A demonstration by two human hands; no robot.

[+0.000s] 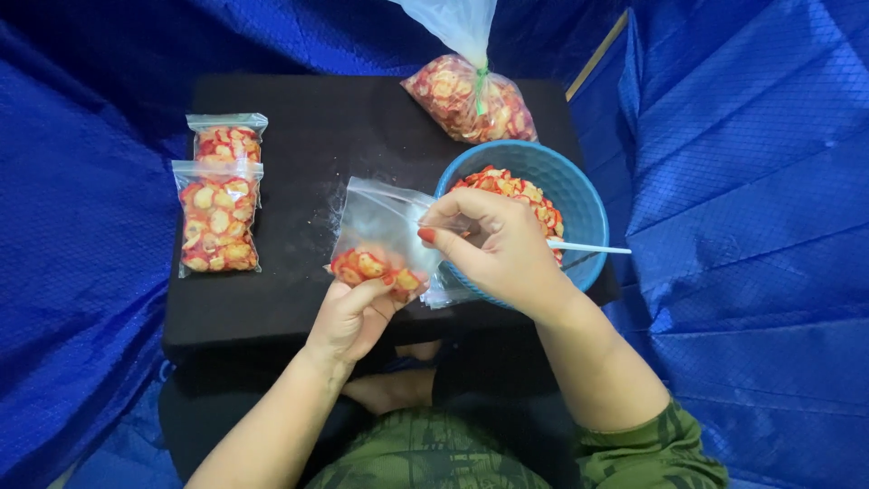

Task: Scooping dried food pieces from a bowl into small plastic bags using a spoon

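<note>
Head view — small bag (380, 237) part-filled, red-yellow chips; blue bowl (579, 195) heaped.

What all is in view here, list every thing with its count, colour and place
open bag: one, clear, a few red-yellow chips at its bottom, table centre, held by both hands
filled bags: two, clear, sealed, full of red-yellow chips, overlapping at table left
big bag: one, clear, tied with a green band, chips inside, table far edge
bowl: one, blue, holding chips, table right
stick: one, white, jutting past the right hand over the bowl rim
table: one, black, centre
tarp: blue, all around
left hand: one, gripping the open bag's bottom
right hand: one, red nails, at the open bag's mouth, holding the stick
</note>
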